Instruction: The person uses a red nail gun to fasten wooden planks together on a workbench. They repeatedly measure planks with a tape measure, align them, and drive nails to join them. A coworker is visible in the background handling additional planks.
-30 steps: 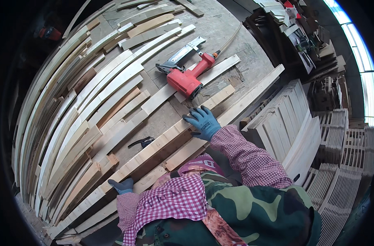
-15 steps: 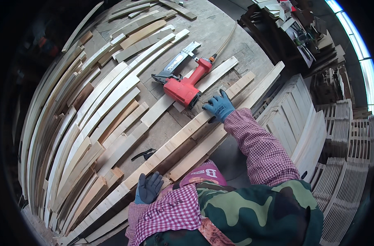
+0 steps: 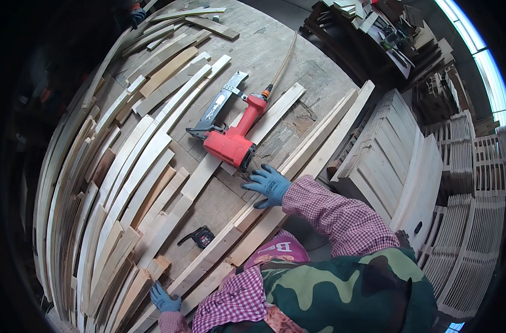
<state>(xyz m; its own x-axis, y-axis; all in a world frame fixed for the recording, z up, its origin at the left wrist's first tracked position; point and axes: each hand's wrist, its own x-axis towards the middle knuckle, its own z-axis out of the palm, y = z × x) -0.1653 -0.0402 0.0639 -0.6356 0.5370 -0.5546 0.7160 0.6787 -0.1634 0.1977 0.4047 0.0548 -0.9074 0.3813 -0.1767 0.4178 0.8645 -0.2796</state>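
Note:
My right hand [image 3: 268, 186], in a blue work glove, lies with spread fingers over a long wooden strip [image 3: 225, 238] near the table's front edge. Farther down to the left, my gloved left hand [image 3: 164, 298] rests beside the same strip, its fingers apart. Ahead of my right hand lies a red air nail gun [image 3: 231, 143] with a grey magazine and a hose on its handle. A dark tape measure [image 3: 203, 237] sits on the table between my hands and the nail gun. Another pale strip [image 3: 257, 240] runs along the near side.
Many curved wooden strips [image 3: 147, 150] cover the left half of the worktable [image 3: 314, 69]. At the far left, another person's gloved hand [image 3: 137, 15] is by a long strip. To the right stand stacked pale panels [image 3: 383, 161], slatted wooden pieces [image 3: 458, 250] and a pile of scraps.
My left hand has gone from palm up to the lower left, lying along the strip. My right hand has shifted left and nearer. The front strip has turned over. Another person's hand has appeared far left.

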